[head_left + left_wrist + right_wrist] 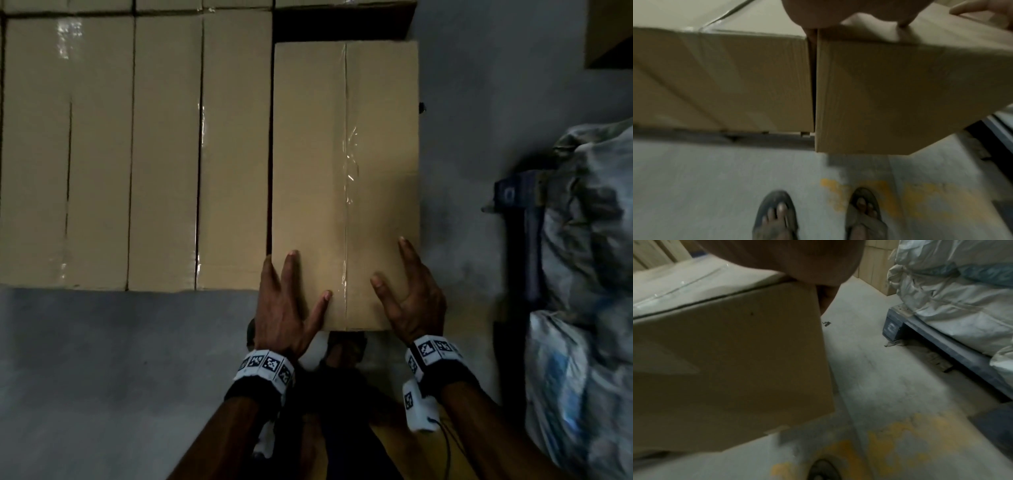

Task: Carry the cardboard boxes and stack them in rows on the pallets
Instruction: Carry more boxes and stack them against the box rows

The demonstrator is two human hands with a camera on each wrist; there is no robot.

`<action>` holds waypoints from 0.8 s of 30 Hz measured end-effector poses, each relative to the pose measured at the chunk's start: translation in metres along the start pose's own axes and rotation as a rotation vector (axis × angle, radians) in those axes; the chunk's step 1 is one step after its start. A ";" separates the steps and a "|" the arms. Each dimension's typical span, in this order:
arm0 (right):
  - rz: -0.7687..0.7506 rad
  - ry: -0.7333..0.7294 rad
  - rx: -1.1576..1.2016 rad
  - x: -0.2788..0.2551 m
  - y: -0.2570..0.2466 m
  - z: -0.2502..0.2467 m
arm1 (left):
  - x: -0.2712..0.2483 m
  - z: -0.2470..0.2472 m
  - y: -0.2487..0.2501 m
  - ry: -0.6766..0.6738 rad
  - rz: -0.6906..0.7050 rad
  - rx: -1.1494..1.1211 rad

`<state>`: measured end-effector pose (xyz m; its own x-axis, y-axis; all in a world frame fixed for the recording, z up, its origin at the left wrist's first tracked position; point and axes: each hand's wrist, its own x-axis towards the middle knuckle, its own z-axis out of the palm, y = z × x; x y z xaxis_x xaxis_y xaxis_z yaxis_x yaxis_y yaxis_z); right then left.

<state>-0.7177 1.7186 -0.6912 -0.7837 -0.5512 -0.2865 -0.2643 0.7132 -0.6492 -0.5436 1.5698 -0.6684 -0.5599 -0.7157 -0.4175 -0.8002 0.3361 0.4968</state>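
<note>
A long cardboard box point(346, 178) of plain brown, matte board is seen at the right end of a row of stacked boxes point(133, 154). Its top is rectangular, and a strip of clear, shiny tape point(348, 164) is laid along the middle seam, where some wrinkles catch the light. The long axis of the box is pointed away from the person, parallel to the neighbours. Its near end is pushed out beyond the front line of the row, over the grey concrete floor point(102, 359), and a dark gap is left behind its far end. In the left wrist view only a thin slit is seen between this box and the next one.

The left hand point(287, 301) is laid on the near left corner of the top, with fingers spread and straight; nothing is grasped. The right hand point(409, 301) is placed at the near right corner, with fingers spread. Its thumb lies on the top, and the other fingers reach over the right edge, so a loose hold is given, not a clenched one.

No print or label can be read on the cardboard. Black-and-white square markers are seen on the wrist bands point(263, 366). At the right, crumpled pale sacks point(953, 293) are resting on a dark blue pallet point(941, 345). Worn yellow paint point(900, 434) is seen on the floor.
</note>
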 end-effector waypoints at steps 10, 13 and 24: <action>0.005 -0.223 -0.022 0.011 0.018 -0.002 | 0.010 -0.031 -0.049 0.188 0.184 0.121; 0.014 -0.246 -0.029 0.016 0.018 -0.004 | 0.023 -0.046 -0.067 -0.105 0.314 0.333; 0.008 -0.212 -0.039 0.028 0.000 0.003 | 0.046 -0.056 -0.086 -0.234 0.389 0.426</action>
<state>-0.7380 1.7015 -0.7013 -0.6509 -0.6213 -0.4362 -0.2835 0.7319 -0.6196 -0.4882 1.4736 -0.6878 -0.8213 -0.3547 -0.4468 -0.5166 0.7946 0.3189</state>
